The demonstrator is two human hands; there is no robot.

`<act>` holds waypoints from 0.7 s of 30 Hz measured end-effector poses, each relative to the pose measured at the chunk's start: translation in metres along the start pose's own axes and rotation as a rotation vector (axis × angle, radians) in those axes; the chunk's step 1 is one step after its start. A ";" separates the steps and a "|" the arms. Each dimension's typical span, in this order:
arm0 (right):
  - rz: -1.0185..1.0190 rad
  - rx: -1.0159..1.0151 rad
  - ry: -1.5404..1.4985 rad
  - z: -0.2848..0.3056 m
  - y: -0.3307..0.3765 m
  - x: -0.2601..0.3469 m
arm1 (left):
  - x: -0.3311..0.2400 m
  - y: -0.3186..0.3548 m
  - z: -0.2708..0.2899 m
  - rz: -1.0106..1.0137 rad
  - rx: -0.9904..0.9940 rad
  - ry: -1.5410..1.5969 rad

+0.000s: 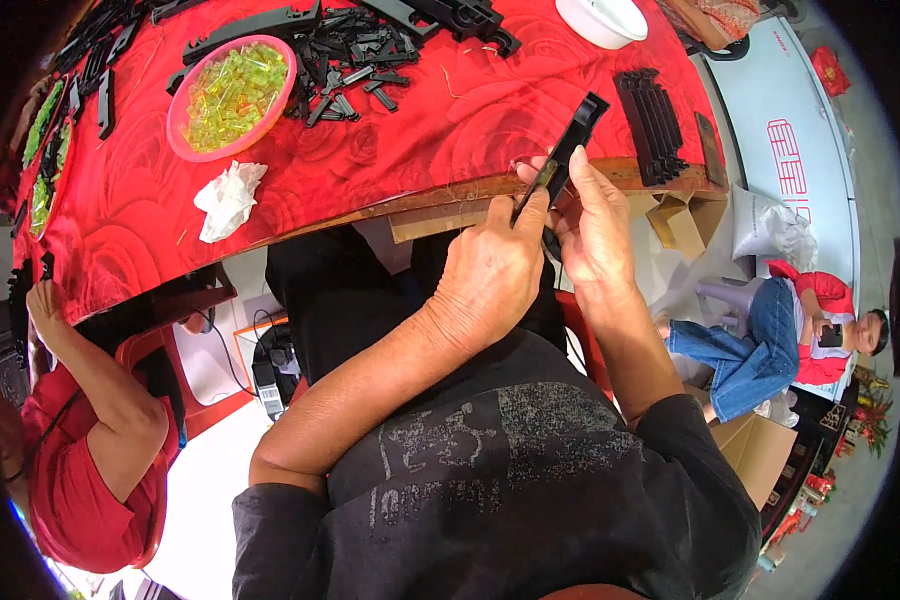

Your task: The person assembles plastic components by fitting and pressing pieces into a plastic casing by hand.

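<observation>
A long, narrow black plastic part (pixel 578 132) is held up at a slant over the near edge of the table. My right hand (pixel 598 232) grips it from the right, the thumb lying along its side and the fingers behind. From the left, my left hand (pixel 492 262) is closed round its lower end, index finger pressed on it. A small yellowish patch shows in the part near that finger. The lower end of the part is mostly hidden by my hands.
On the red cloth (pixel 390 130) stand a pink bowl (pixel 178 135) of yellow-green clear pieces, a crumpled tissue (pixel 228 200), loose small black parts (pixel 355 60), a white bowl (pixel 615 30) and a row of black strips (pixel 650 125). Two people sit nearby, left and right.
</observation>
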State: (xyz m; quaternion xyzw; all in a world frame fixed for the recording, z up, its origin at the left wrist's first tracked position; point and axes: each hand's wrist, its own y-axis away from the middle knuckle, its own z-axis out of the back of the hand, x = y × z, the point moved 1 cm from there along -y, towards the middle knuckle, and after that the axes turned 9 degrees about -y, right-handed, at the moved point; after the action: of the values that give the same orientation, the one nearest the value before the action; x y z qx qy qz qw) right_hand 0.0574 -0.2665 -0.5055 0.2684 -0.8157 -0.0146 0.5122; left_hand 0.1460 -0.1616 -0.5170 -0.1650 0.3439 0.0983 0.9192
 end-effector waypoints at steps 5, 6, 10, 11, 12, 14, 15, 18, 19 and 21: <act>-0.010 -0.004 0.078 0.005 0.001 -0.004 | 0.004 0.002 -0.002 -0.016 -0.005 -0.010; -0.011 -0.005 0.078 0.004 0.002 -0.005 | 0.004 0.003 -0.003 -0.012 -0.001 -0.009; 0.019 -0.015 0.101 0.002 0.001 -0.002 | 0.004 0.001 -0.003 -0.011 0.001 -0.003; 0.016 -0.021 0.124 0.003 0.002 -0.002 | 0.005 0.000 -0.004 -0.009 0.015 0.003; 0.017 -0.021 0.124 0.004 0.000 -0.002 | 0.006 0.000 -0.005 -0.007 0.029 0.008; 0.007 -0.041 0.031 0.006 -0.006 -0.005 | 0.006 0.000 -0.008 -0.004 0.036 -0.002; 0.007 -0.040 0.030 0.007 -0.008 -0.004 | 0.006 0.000 -0.009 0.000 0.043 -0.012; 0.080 -0.035 0.028 0.007 -0.010 0.000 | 0.001 0.005 -0.010 -0.019 -0.023 0.018; 0.074 -0.057 0.020 0.007 -0.011 0.002 | 0.003 0.005 -0.012 -0.019 -0.022 0.017; 0.097 -0.050 0.004 0.009 -0.013 0.002 | 0.006 0.006 -0.016 -0.024 -0.019 -0.012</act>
State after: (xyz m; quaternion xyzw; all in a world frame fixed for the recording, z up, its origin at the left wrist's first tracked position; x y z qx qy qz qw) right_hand 0.0542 -0.2807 -0.5119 0.2155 -0.8260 -0.0097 0.5207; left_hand 0.1392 -0.1620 -0.5330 -0.1771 0.3355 0.0915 0.9207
